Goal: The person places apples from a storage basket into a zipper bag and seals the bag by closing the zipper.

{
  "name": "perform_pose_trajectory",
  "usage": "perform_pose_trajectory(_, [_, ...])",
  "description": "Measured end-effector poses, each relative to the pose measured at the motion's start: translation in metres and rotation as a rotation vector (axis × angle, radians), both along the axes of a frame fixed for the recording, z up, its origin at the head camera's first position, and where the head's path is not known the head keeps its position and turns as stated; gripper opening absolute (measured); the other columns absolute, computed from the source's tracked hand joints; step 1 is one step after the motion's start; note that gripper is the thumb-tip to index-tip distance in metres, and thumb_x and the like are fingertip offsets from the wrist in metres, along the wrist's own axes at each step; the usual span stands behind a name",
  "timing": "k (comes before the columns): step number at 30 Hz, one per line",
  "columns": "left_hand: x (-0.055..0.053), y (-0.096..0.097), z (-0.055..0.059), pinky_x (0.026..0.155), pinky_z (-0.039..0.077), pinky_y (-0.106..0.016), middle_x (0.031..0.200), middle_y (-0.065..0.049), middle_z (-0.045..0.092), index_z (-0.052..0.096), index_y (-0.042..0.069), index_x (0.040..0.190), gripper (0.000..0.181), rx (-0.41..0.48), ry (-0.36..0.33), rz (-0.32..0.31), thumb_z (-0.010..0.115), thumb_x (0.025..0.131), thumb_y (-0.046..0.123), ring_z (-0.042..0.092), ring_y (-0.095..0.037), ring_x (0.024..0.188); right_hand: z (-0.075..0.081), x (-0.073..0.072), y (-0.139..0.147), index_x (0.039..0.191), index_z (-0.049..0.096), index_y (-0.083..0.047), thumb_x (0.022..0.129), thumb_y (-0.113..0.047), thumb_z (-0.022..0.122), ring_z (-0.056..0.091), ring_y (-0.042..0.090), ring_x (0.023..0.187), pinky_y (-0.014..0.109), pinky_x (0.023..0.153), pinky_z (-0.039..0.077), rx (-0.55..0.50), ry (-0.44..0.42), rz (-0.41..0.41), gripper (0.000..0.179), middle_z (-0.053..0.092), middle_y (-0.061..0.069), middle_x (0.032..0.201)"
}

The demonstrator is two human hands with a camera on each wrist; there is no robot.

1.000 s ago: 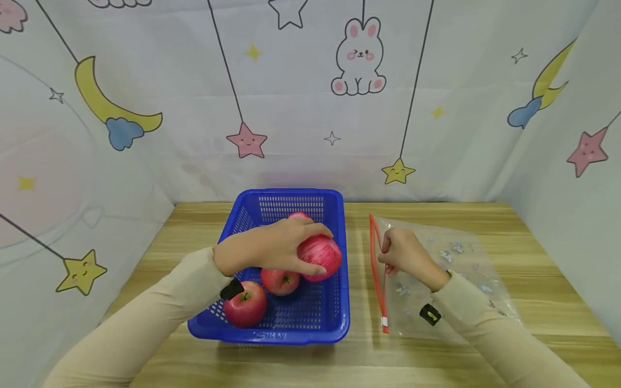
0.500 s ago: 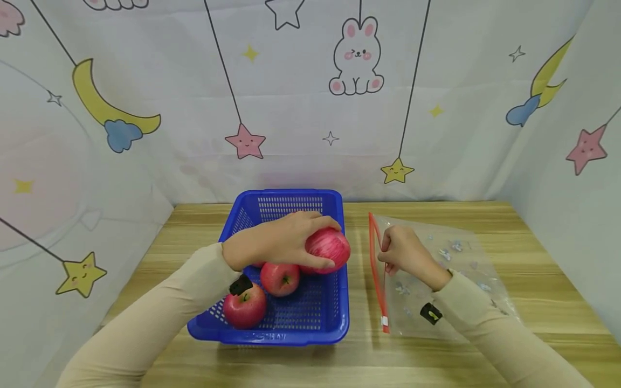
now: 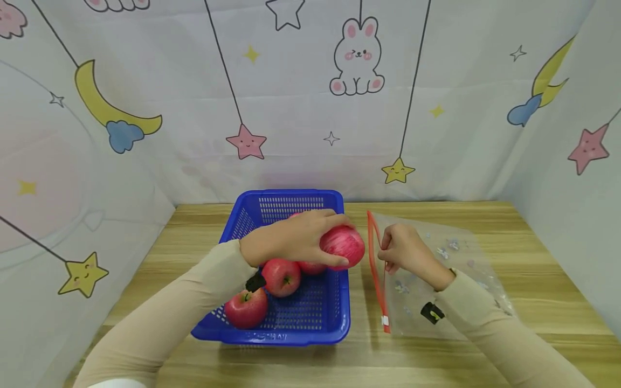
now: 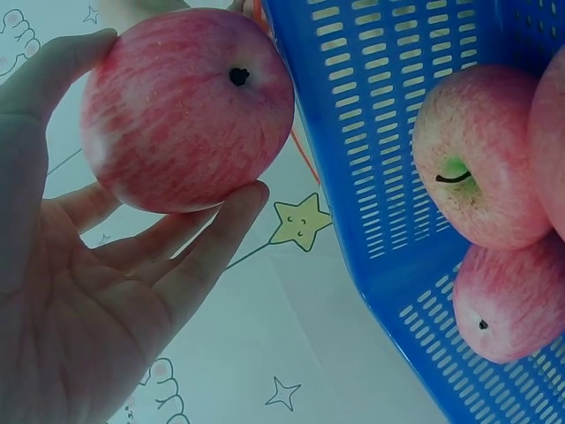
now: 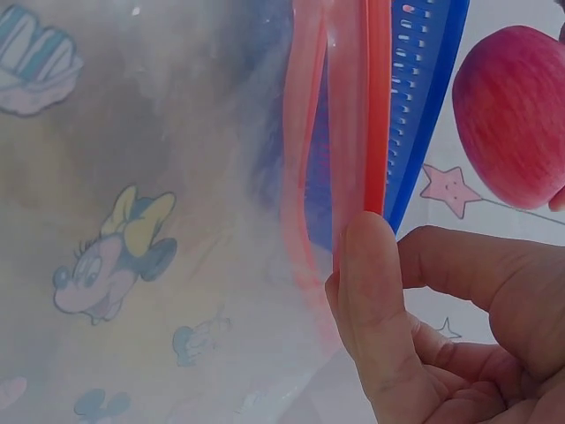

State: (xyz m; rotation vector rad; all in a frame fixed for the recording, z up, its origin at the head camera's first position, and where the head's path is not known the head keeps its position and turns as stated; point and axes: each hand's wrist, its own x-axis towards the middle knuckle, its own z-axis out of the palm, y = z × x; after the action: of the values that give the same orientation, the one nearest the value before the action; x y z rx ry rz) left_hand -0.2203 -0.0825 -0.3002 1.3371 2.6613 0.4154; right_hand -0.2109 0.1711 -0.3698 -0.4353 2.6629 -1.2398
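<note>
At the far left, a pale cloth backdrop [image 3: 301,108] shows a yellow crescent moon [image 3: 92,97] resting on a blue cloud; nearer, a smiling yellow star [image 3: 83,275] hangs from a drawn line. From the near left, a cream left sleeve [image 3: 170,318] reaches diagonally in, a small black device [image 3: 255,281] at its wrist. It crosses above a blue slotted basket [image 3: 271,338] on the wood-grain table [image 3: 291,372]. Inside the basket, a red apple [image 3: 246,311] sits near left; just beside it, farther right, is a second apple [image 3: 280,280], stem showing. A third apple [image 3: 312,267] is partly hidden, and a sliver of red shows beyond the arm on the far side.

The left hand [image 3: 308,231] grips a pink-streaked apple [image 3: 345,248], thumb on the near side and fingers on the far side. This apple is raised at the basket's right rim, partly past it; whether it touches the rim, I cannot tell.

Farther right, the right hand [image 3: 406,250] has a narrow pinch on the mouth of a clear printed plastic bag [image 3: 446,245] lying on the table. The bag's orange-red zip strip [image 3: 373,258] faces the basket, its edges slightly parted, with a white slider [image 3: 385,321] at the near end.
</note>
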Motion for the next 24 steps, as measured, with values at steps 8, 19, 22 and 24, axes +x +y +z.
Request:
perform_pose_trajectory(8, [-0.002, 0.006, 0.0, 0.091, 0.05, -0.033, 0.123, -0.002, 0.058, 0.051, 0.021, 0.14, 0.063, 0.002, 0.012, -0.015, 0.069, 0.088, 0.053, 0.055, -0.016, 0.11, 0.003, 0.0, 0.0, 0.078, 0.055, 0.005, 0.085, 0.009, 0.063, 0.064, 0.022, 0.046, 0.041, 0.051, 0.057, -0.016, -0.006, 0.012, 0.012, 0.062, 0.009, 0.057])
perform_pose_trajectory(19, [-0.005, 0.011, -0.002, 0.092, 0.051, -0.034, 0.126, -0.005, 0.056, 0.051, 0.016, 0.142, 0.067, 0.016, 0.029, -0.008, 0.071, 0.088, 0.051, 0.054, -0.02, 0.113, 0.01, 0.001, -0.001, 0.077, 0.056, 0.006, 0.085, 0.01, 0.064, 0.064, 0.021, 0.047, 0.04, 0.05, 0.057, -0.038, -0.021, 0.017, 0.012, 0.063, 0.009, 0.057])
perform_pose_trajectory(22, [-0.006, 0.013, -0.003, 0.093, 0.05, -0.034, 0.126, -0.004, 0.056, 0.05, 0.017, 0.143, 0.068, 0.017, 0.027, -0.009, 0.071, 0.088, 0.052, 0.054, -0.019, 0.113, 0.013, 0.002, -0.001, 0.077, 0.057, 0.006, 0.085, 0.01, 0.064, 0.064, 0.021, 0.047, 0.038, 0.05, 0.057, -0.04, -0.018, 0.018, 0.011, 0.063, 0.01, 0.057])
perform_pose_trajectory(24, [-0.007, 0.013, -0.004, 0.092, 0.05, -0.033, 0.124, -0.004, 0.056, 0.05, 0.017, 0.142, 0.067, 0.026, 0.028, -0.017, 0.071, 0.088, 0.051, 0.054, -0.019, 0.112, 0.014, 0.003, -0.002, 0.078, 0.057, 0.006, 0.085, 0.01, 0.064, 0.064, 0.022, 0.047, 0.039, 0.05, 0.057, -0.049, -0.017, 0.026, 0.011, 0.063, 0.01, 0.058])
